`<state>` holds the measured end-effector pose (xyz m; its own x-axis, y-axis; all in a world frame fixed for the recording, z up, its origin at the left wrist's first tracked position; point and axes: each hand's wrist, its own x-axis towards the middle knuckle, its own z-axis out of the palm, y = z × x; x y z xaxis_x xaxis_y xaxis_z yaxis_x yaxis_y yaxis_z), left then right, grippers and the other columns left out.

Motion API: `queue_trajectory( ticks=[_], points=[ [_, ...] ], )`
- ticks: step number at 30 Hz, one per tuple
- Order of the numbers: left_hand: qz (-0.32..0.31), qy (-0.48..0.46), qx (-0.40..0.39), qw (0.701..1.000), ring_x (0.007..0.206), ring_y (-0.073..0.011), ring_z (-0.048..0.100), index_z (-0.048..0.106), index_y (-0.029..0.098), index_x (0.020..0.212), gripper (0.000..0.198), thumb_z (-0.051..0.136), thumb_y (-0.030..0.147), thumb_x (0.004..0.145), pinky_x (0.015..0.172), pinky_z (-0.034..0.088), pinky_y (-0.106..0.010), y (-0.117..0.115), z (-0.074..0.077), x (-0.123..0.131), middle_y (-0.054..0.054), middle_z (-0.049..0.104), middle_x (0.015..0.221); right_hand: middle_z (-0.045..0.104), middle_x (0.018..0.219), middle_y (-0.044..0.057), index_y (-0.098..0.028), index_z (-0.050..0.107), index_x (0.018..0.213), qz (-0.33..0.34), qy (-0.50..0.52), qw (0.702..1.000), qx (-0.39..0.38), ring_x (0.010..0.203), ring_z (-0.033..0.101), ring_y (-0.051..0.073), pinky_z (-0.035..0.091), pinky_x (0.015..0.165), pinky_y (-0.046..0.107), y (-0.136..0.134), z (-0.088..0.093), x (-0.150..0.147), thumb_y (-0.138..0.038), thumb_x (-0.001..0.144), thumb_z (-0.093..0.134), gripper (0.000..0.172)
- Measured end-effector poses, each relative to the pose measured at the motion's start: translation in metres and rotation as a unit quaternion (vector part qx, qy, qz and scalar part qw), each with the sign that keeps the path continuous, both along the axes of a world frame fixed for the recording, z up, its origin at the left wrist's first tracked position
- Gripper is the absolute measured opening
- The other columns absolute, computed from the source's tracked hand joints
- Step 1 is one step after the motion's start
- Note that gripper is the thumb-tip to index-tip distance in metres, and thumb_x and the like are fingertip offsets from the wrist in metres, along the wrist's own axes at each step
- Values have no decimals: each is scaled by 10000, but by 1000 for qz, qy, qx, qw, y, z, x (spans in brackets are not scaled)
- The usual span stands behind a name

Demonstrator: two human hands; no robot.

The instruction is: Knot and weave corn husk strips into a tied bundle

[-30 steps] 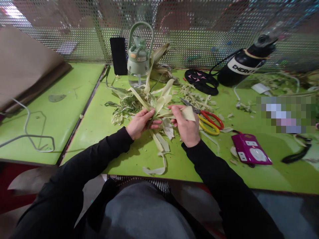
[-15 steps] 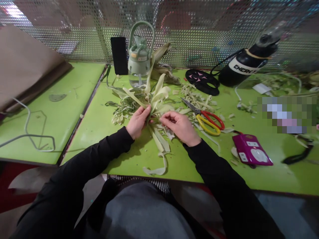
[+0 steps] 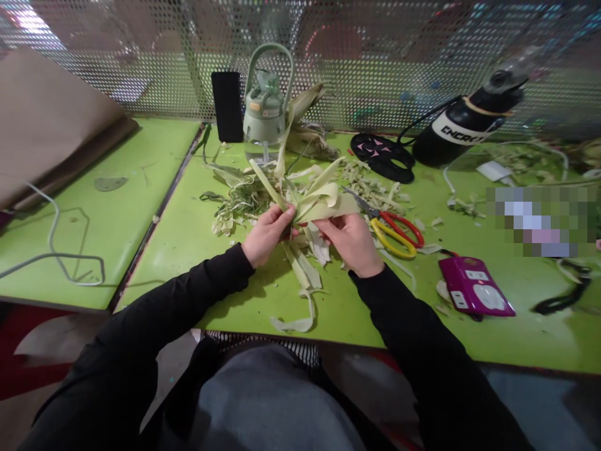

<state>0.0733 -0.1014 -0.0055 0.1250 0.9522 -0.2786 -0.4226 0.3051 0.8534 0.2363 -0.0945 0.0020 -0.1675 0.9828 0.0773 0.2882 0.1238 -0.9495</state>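
My left hand is closed around the base of a bundle of pale green leaf strips that fan out upward over the green table. My right hand pinches one wide strip of that bundle and holds it out to the right. Loose strips lie on the table under both hands, and one curled strip rests near the front edge. Scissors with red and yellow handles lie just right of my right hand.
A green water bottle, a black phone and a black flask stand along the perforated metal screen at the back. A magenta power strip lies at right. Leaf scraps are scattered behind. A grey cable lies on the left table.
My right hand let go of the strip it had pulled right, came back to the bundle, and now draws another wide strip out to the right. My left hand stayed put.
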Motion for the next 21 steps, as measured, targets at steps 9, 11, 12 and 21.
queue_trajectory(
  ticks=[9,11,12,21],
  points=[
    [-34,13,25,999,516,-29,591,554,134,918,57,534,82,928,551,473,-164,-2,-2,1,49,585,704,561,720,-23,-286,569,1050,-87,109,985,106,490,439,109,378,448,283,-1,-6,-1,-433,801,719,325],
    [-42,19,31,998,515,-29,593,549,132,919,82,516,57,926,547,469,-165,-2,-4,1,49,586,712,550,713,-31,-292,566,1089,-76,108,986,103,477,425,101,356,419,265,3,-9,0,-414,788,741,369],
    [-45,22,33,998,514,-28,592,547,132,917,85,517,52,923,543,466,-163,-2,-5,1,50,587,712,548,711,-34,-289,570,1091,-66,105,987,101,472,420,96,353,413,260,4,-11,1,-408,780,752,380],
    [-84,39,56,994,562,-43,605,563,142,913,65,592,94,879,505,423,-154,-1,-10,-1,41,617,713,644,921,-11,-323,513,1157,-81,132,982,107,511,494,89,429,435,256,5,-10,2,-391,770,777,474]
  ],
)
